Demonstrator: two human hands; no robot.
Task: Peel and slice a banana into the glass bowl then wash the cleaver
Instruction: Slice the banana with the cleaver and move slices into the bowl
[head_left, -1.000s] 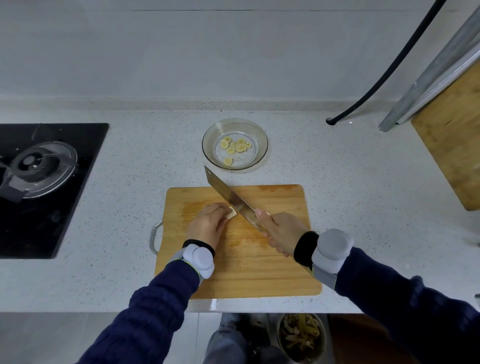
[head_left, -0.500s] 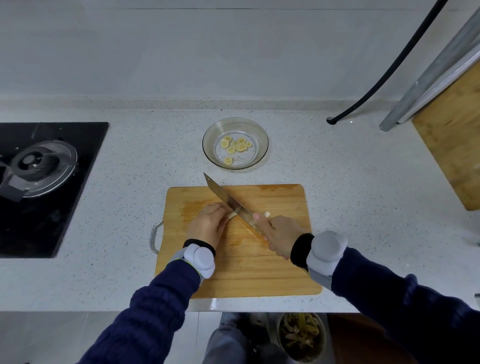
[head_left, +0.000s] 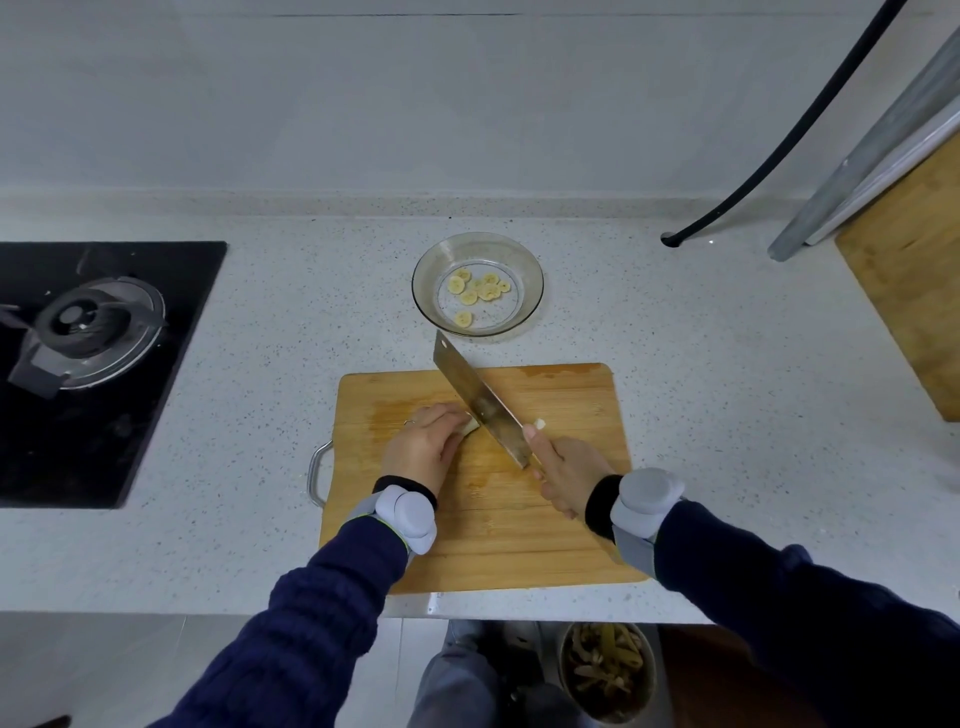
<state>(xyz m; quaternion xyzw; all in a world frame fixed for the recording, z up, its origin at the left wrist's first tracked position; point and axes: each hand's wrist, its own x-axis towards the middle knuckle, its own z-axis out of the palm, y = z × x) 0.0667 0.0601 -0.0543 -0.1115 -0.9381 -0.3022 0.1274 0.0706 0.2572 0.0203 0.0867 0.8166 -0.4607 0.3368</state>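
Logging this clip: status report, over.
Left hand holds banana stub; right hand grips cleaver beside it. Slices in glass bowl. Nothing in the way.

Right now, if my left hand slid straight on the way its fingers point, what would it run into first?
Most likely the cleaver: the left hand holds the banana stub, and the blade, gripped by the right hand, stands right at the stub's open end. Blade height is hard to judge.
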